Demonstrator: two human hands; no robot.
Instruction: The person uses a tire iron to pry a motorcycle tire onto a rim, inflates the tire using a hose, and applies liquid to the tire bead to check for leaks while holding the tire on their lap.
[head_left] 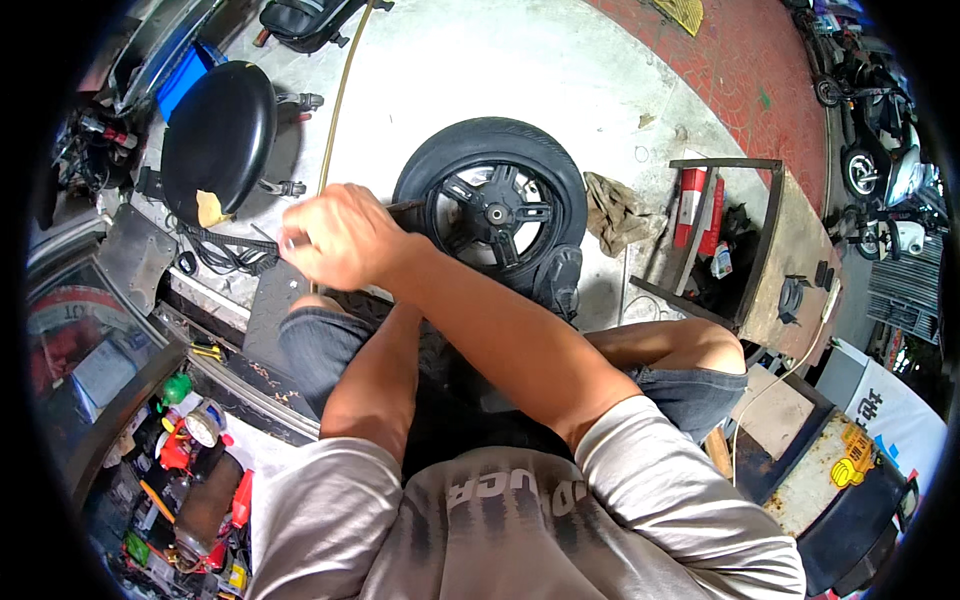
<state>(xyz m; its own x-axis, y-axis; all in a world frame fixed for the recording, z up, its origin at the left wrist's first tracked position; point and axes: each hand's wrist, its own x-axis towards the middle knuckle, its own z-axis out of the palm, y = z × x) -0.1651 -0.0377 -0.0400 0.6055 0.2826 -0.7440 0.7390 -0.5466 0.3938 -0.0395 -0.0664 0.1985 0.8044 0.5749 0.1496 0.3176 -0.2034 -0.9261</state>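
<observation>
My right hand (340, 240) is closed, slightly blurred, and reaches across to the left of the wheel. A small shiny metal end (297, 241) shows at its fingers; the rest of what it grips is hidden. My left forearm (375, 385) passes under the right one, and the left hand is hidden there. In front of me a black motorcycle wheel (497, 213) with its tyre (415, 165) lies tilted, spokes facing up. A dark part (408, 216) sticks out between the right wrist and the tyre. My shoe (560, 280) is against the tyre's lower right.
A black round stool (220, 140) on castors stands at left, above coiled black cables (225, 250). A yellowish hose (343, 100) crosses the floor. A brown rag (620, 213) and an open wooden box (790, 240) lie right. A cluttered tool tray (205, 500) sits lower left.
</observation>
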